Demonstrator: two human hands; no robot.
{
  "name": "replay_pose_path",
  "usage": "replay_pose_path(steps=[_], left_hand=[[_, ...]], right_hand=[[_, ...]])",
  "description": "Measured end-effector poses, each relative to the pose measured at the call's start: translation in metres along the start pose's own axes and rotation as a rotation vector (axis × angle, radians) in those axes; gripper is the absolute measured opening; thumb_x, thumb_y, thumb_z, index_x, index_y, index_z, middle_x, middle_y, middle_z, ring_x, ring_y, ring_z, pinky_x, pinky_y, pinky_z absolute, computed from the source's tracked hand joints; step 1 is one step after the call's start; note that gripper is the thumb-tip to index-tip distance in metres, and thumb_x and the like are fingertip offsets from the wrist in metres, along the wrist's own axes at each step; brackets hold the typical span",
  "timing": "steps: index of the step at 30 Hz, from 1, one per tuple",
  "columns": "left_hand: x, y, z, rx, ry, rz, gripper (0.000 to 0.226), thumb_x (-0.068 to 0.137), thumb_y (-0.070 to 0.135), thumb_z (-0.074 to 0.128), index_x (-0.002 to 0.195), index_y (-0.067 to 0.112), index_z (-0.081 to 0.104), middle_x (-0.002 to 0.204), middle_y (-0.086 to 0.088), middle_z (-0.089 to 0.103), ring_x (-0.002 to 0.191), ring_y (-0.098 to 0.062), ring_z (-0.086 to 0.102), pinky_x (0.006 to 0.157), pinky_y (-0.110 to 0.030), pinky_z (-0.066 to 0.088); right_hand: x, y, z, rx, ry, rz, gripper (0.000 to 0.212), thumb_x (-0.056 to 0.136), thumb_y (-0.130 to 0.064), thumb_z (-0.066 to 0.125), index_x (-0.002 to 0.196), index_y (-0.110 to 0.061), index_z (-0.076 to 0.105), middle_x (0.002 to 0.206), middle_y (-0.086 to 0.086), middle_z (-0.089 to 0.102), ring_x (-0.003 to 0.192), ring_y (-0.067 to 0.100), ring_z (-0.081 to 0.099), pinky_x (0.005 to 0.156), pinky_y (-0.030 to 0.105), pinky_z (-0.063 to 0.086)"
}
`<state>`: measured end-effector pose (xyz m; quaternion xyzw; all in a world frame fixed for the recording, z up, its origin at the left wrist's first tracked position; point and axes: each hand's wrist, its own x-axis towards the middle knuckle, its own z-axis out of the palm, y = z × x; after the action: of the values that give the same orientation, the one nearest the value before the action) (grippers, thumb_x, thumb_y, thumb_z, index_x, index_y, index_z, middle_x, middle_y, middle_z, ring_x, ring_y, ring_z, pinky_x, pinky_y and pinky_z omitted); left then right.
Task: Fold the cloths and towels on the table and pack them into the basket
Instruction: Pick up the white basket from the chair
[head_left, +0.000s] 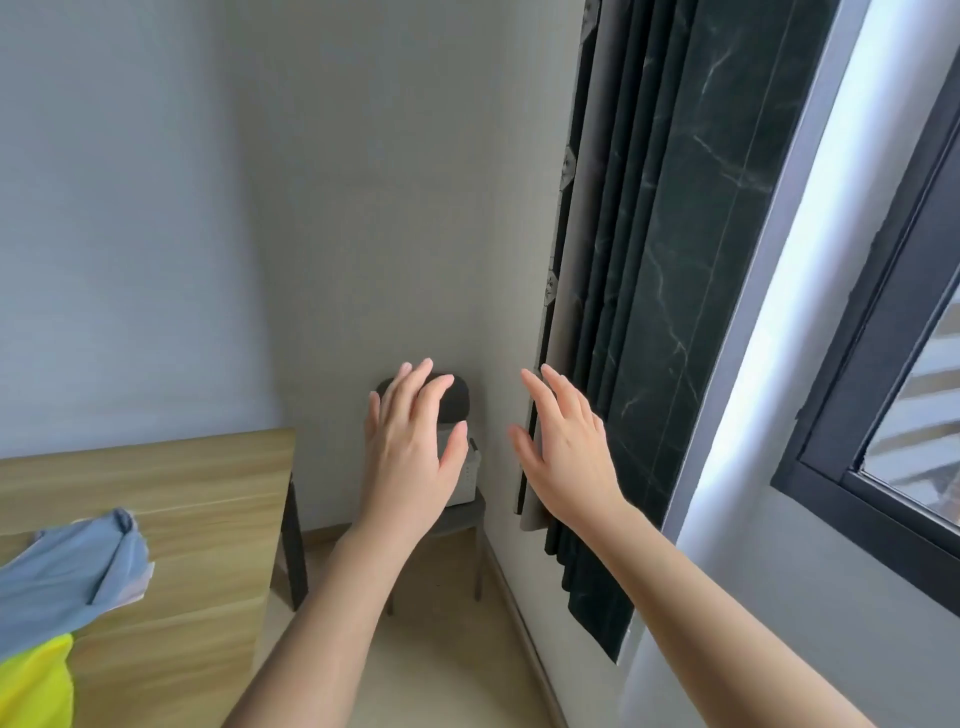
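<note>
At the far left I see a yellow cloth (36, 680) and a blue-grey cloth (67, 566) lying crumpled on the wooden desk (182, 499). The left hand (410, 447) hangs in the air before a dark chair (460, 397), grip released, fingers straight. The right hand (566, 457), beside the dark curtain (665, 312), is likewise spread and holds nothing

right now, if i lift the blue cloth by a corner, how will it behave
The blue cloth will probably hang floppy: it lies in soft bunched folds. It looks thin, so likely light. It touches the yellow cloth, which may shift.
</note>
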<state>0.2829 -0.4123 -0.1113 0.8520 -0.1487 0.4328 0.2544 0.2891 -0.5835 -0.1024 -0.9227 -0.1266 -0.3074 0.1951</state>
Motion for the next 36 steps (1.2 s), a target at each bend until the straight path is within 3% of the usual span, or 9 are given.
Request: replay_pose_path(steps=[12,16,21,25,29,36], left_hand=[[0.086,-0.134,0.109,-0.068,-0.09,-0.074,0.045,0.087,0.034,0.041,0.124,0.011,0.052,0.138,-0.009,0.047,0.133,-0.026,0.035,0.104,-0.056,0.034],[0.091,-0.174,0.144,-0.052,-0.161,-0.13,0.037,0.088,0.021,0.056,0.124,0.011,0.053,0.139,-0.009,0.047,0.134,-0.028,0.036,0.103,-0.058,0.035],[0.1,-0.224,0.196,-0.034,-0.21,-0.193,0.038,0.089,0.023,0.053,0.125,0.011,0.052,0.14,-0.008,0.045,0.135,-0.027,0.035,0.107,-0.052,0.033],[0.123,-0.261,0.245,-0.005,-0.246,-0.235,0.038,0.089,0.017,0.059,0.126,0.01,0.052,0.141,-0.008,0.044,0.135,-0.027,0.035,0.109,-0.047,0.031],[0.156,-0.293,0.292,0.02,-0.304,-0.273,0.04,0.084,0.013,0.064,0.123,0.008,0.055,0.137,-0.011,0.048,0.128,-0.033,0.044,0.104,-0.045,0.035],[0.189,-0.342,0.357,0.045,-0.377,-0.424,0.044,0.09,0.022,0.057,0.133,0.014,0.048,0.146,-0.005,0.039,0.138,-0.025,0.031,0.113,-0.043,0.027]], right_hand=[[0.114,0.033,0.132,0.03,-0.049,0.105,0.055,0.096,-0.035,0.047,0.146,-0.023,0.028,0.153,0.003,0.027,0.14,0.021,0.026,0.109,0.04,0.029],[0.141,0.044,0.177,0.075,-0.09,0.112,0.053,0.097,-0.034,0.045,0.146,-0.023,0.028,0.152,0.004,0.027,0.139,0.021,0.027,0.109,0.036,0.027],[0.18,0.072,0.238,0.137,-0.16,0.155,0.053,0.097,-0.034,0.043,0.146,-0.023,0.026,0.154,0.003,0.023,0.141,0.019,0.022,0.111,0.035,0.025],[0.214,0.103,0.291,0.197,-0.231,0.185,0.054,0.099,-0.035,0.04,0.148,-0.024,0.021,0.157,-0.003,0.016,0.143,0.012,0.011,0.113,0.027,0.014],[0.261,0.132,0.342,0.218,-0.263,0.198,0.055,0.099,-0.034,0.04,0.149,-0.025,0.02,0.156,-0.003,0.018,0.142,0.011,0.014,0.112,0.029,0.019],[0.334,0.163,0.42,0.251,-0.327,0.207,0.055,0.099,-0.031,0.042,0.149,-0.023,0.021,0.156,-0.001,0.019,0.142,0.013,0.018,0.112,0.031,0.023]])
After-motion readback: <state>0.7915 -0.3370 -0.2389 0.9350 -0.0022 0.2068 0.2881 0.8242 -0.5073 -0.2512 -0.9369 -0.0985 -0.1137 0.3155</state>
